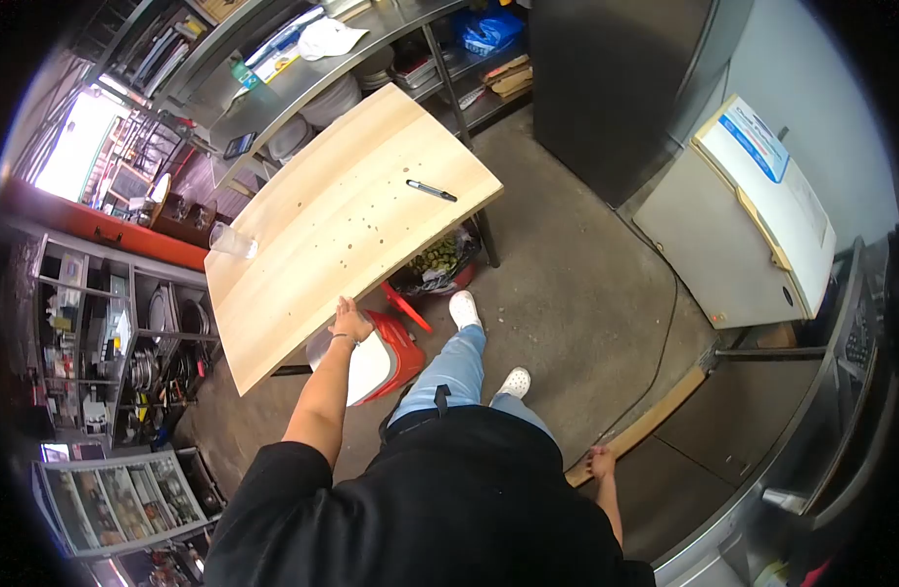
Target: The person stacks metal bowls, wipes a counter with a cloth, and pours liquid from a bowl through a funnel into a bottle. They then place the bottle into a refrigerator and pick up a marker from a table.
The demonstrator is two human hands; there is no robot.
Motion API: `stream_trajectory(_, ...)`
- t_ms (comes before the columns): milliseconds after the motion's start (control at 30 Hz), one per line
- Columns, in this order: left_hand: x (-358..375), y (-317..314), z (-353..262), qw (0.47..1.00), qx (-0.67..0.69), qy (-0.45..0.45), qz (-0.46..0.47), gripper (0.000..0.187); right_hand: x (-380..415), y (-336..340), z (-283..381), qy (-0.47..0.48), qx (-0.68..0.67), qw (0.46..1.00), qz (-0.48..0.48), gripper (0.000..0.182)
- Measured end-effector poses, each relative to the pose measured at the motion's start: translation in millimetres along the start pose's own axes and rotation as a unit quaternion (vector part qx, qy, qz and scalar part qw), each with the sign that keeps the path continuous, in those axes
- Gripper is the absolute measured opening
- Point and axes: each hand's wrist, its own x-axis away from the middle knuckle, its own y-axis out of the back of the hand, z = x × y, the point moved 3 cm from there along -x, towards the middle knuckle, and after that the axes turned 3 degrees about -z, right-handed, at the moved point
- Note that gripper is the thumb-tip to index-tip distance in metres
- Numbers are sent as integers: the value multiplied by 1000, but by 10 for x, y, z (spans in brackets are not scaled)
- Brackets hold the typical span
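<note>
My left hand [348, 321] rests its fingers at the near edge of a light wooden table [273, 284], holding nothing. My right hand [600, 463] hangs low at my side with its fingers loosely bent and nothing in them, overlapping a wooden strip [665, 413] in this view. A black pen [432, 191] lies toward the right end of the tabletop. Small dark spots [361, 225] are scattered over the wood. At the left end is a clear plastic cup [232, 242].
Below the table are a red and white cooler [395, 357] and a black-lined bin [439, 262] with green contents. A white chest freezer [714, 235] stands right, a cable [669, 323] on the floor. Shelves line the left; a metal counter [391, 24] runs behind.
</note>
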Motion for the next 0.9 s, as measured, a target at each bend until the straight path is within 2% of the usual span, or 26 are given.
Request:
stream_trajectory(33, -9, -24, 13, 1000, -1, 0, -4, 88, 72, -25, -11, 0, 6, 1000, 4, 21)
stream_trajectory(100, -9, -78, 38, 1000, -3, 3, -6, 87, 203, -41, -65, -68, 22, 997, 35, 22)
stream_trajectory(133, -24, -69, 39, 1000, 8, 1, 1, 86, 184, -32, -133, -65, 25, 997, 38, 22)
stream_trajectory(200, -30, -4, 24, 1000, 15, -3, 11, 86, 77, 4, -353, -147, -39, 988, 8, 19)
stream_trajectory(300, -165, -189, 122, 998, 43, -9, -45, 87, 0, 81, -305, -142, -18, 990, -10, 25)
stream_trajectory(367, 98, 27, -54, 1000, 3, -1, -17, 89, -137, 63, -355, -139, -28, 990, -8, 24)
stream_trajectory(433, 63, 10, -24, 1000, -9, -8, 2, 90, -180, 48, -40, -38, -11, 999, 1, 23)
stream_trajectory(500, 23, -17, -26, 999, -30, -17, 9, 91, -254, -26, 134, -41, -25, 999, 10, 23)
stream_trajectory(567, 69, 20, -55, 1000, -16, 1, 7, 92, -384, -202, 149, 8, -37, 999, 16, 21)
stream_trajectory(600, 109, 16, -66, 999, 22, 1, -29, 87, -420, -272, 168, 4, -42, 999, 13, 21)
stream_trajectory(633, 152, -63, -58, 1000, 16, -3, -27, 87, -442, -386, 258, -9, -7, 1000, 28, 20)
stream_trajectory(700, 282, -198, -67, 976, 46, -18, -210, 75, -540, -593, 190, -34, 24, 998, 40, 19)
stream_trajectory(767, 517, -356, -146, 952, 91, -105, -273, 62, -877, -892, -18, 107, 250, 962, 18, 20)
stream_trajectory(833, 644, -695, -220, 954, 168, -186, -168, 41, -906, -1266, 170, 117, 159, 980, 17, 22)
stream_trajectory(900, 692, -1151, -269, 962, 194, -190, 27, 22, -758, -1643, 711, 156, 215, 964, 10, 19)
